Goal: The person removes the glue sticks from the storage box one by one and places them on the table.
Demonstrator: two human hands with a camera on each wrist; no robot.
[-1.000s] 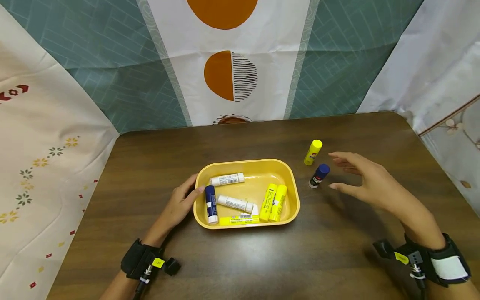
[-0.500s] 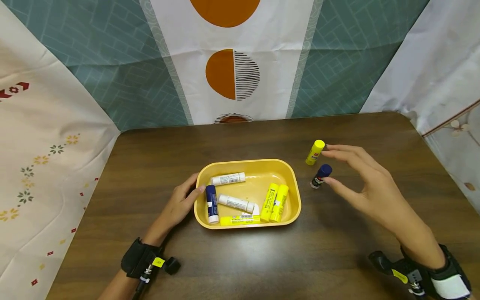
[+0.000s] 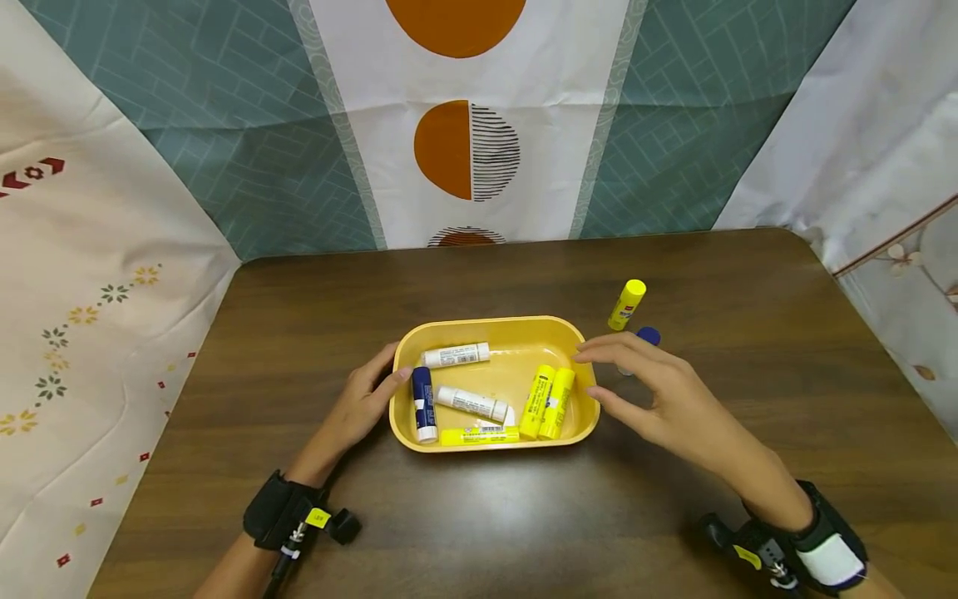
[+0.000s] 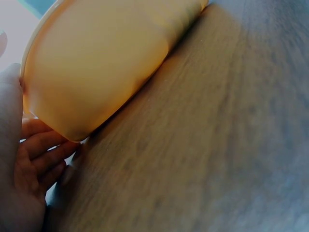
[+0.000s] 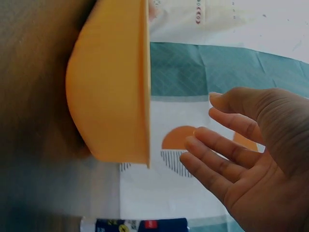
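My left hand [image 3: 364,401] holds the left end of a yellow plastic tray [image 3: 516,337], thumb over the rim and fingers along the outer wall. In the left wrist view those fingers [image 4: 43,150] lie under the tray's corner. Glue sticks lie in the tray: white ones [image 3: 456,356], a blue one [image 3: 423,405] and yellow ones [image 3: 535,403]. My right hand [image 3: 659,391] hovers at the tray's right edge, fingers apart and holding nothing. Behind it stands a blue-capped glue stick [image 5: 140,225], mostly hidden in the head view. A yellow glue stick [image 3: 627,304] stands farther back.
A brown wooden table [image 3: 479,532] carries everything. Patterned cloth [image 3: 464,150] hangs behind the table's far edge, and pale cloths hang at the left and right sides.
My right hand has moved left, from beside the two standing glue sticks to the tray's right edge. The left hand, the tray and the glue sticks stay in place.
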